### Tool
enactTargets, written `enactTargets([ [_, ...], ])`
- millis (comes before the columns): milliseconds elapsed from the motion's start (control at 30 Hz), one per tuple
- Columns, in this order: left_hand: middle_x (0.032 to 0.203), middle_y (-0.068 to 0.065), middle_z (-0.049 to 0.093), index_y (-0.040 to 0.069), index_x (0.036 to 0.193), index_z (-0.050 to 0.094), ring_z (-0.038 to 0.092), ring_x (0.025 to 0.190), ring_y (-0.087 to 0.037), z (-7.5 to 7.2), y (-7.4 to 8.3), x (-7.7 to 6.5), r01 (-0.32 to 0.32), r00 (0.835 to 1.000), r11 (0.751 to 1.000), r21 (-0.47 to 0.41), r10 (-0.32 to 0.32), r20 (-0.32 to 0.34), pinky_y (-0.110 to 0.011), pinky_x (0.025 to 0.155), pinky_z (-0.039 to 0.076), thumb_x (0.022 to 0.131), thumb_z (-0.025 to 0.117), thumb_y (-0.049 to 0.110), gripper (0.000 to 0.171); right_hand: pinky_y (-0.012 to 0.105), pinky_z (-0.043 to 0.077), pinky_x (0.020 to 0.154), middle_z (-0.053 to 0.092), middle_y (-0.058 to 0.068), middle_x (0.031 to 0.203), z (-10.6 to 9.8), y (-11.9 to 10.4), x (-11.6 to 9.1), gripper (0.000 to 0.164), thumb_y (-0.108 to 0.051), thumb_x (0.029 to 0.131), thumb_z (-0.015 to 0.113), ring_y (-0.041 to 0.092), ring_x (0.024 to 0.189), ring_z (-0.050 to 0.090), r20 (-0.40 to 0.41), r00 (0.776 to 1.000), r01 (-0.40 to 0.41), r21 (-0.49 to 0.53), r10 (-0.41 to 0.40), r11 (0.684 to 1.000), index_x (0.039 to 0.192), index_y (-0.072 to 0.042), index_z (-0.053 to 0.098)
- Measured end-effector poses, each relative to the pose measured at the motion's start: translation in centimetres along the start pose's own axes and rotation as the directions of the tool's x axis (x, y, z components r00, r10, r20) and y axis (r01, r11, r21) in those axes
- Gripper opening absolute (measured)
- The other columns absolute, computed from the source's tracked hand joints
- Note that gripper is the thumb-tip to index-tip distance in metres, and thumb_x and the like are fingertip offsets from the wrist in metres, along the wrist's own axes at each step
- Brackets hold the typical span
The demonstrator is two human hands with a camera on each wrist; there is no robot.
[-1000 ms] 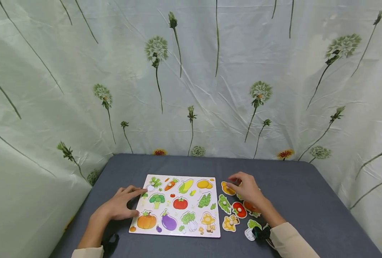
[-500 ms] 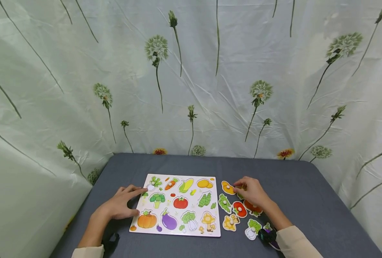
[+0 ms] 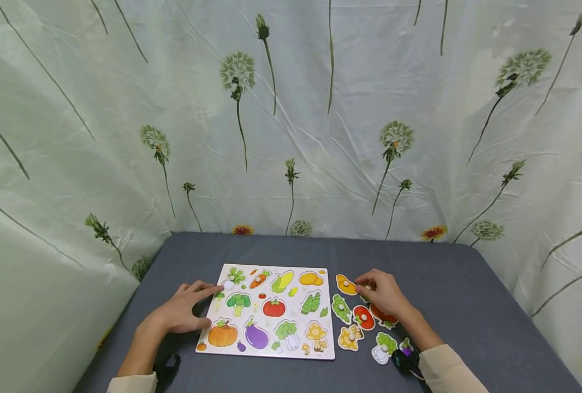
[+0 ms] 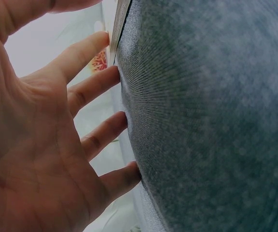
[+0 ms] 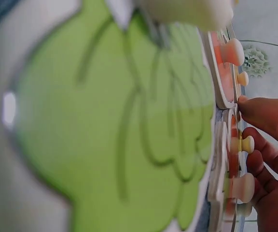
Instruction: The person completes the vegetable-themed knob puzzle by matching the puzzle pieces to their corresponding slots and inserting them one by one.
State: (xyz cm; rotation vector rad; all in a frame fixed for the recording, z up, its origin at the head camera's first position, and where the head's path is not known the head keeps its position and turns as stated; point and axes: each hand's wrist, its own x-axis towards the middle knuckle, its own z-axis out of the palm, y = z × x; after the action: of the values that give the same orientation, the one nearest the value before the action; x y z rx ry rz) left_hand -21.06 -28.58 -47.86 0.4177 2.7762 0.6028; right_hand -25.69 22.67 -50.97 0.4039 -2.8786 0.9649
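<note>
My left hand [image 3: 185, 308] lies with spread fingers at the left edge of the vegetable puzzle board [image 3: 267, 356]. Its index fingertip and thumb touch the board, while the other fingers [image 4: 111, 126] rest on the cloth. Over the loose knobbed pieces at the right, my right hand [image 3: 386, 295] pinches a green-and-yellow puzzle piece [image 3: 364, 298], mostly hidden beneath it. The knob in that pinch is hidden. Right beside the fingertips is the potato piece [image 3: 344, 284]. Radish [image 3: 233, 275] and carrot [image 3: 260, 278] pieces with knobs sit in the board.
Around the right hand lie green-pod [image 3: 341, 308], tomato [image 3: 363, 317], mushroom [image 3: 348, 338], pumpkin [image 3: 383, 316], cabbage [image 3: 383, 348] and eggplant [image 3: 406, 345] pieces. A dark cloth covers the table [image 3: 251, 251]. A flowered curtain [image 3: 320, 136] hangs behind.
My right hand has moved slightly right and down from above the potato piece, and its fingers have come together at the green-and-yellow piece. The left hand and board stay in place.
</note>
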Motion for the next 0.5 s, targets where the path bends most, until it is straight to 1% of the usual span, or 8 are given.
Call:
enactTargets([
  [200,0.147,-0.008,0.05,0.029,0.151,0.053,0.042,0.124,-0.035,0.1,-0.1,0.0,-0.002,1.0,1.0,0.002,0.002,-0.001,-0.068,0.097,0.041,0.077,0.082,0.039,0.081,0.027,0.045,0.072,0.068,-0.003,0.094,0.1,0.1,0.1,0.013,-0.018,0.091,0.079,0.011,0.081,0.055,-0.003,1.0,-0.003,0.014,0.003,1.0,0.103,-0.014,0.081],
  [400,0.147,-0.007,0.05,0.03,0.152,0.052,0.042,0.124,-0.034,0.3,-0.3,0.1,-0.01,1.0,1.0,0.006,0.01,-0.002,-0.068,0.098,0.04,0.077,0.081,0.04,0.08,0.027,0.046,0.07,0.066,0.001,0.093,-0.7,0.1,-0.5,0.016,-0.016,0.09,0.079,0.012,0.079,0.053,-0.008,1.0,-0.026,0.024,0.026,0.999,0.105,-0.01,0.079],
  [500,0.146,-0.007,0.05,0.03,0.151,0.053,0.042,0.123,-0.033,0.2,-0.3,0.0,-0.012,1.0,1.0,0.009,0.012,-0.005,-0.068,0.098,0.04,0.077,0.081,0.039,0.08,0.027,0.045,0.069,0.064,0.002,0.091,-1.0,0.1,-0.8,0.015,-0.015,0.09,0.078,0.013,0.078,0.052,-0.012,0.999,-0.05,0.015,0.05,0.999,0.103,-0.009,0.078],
])
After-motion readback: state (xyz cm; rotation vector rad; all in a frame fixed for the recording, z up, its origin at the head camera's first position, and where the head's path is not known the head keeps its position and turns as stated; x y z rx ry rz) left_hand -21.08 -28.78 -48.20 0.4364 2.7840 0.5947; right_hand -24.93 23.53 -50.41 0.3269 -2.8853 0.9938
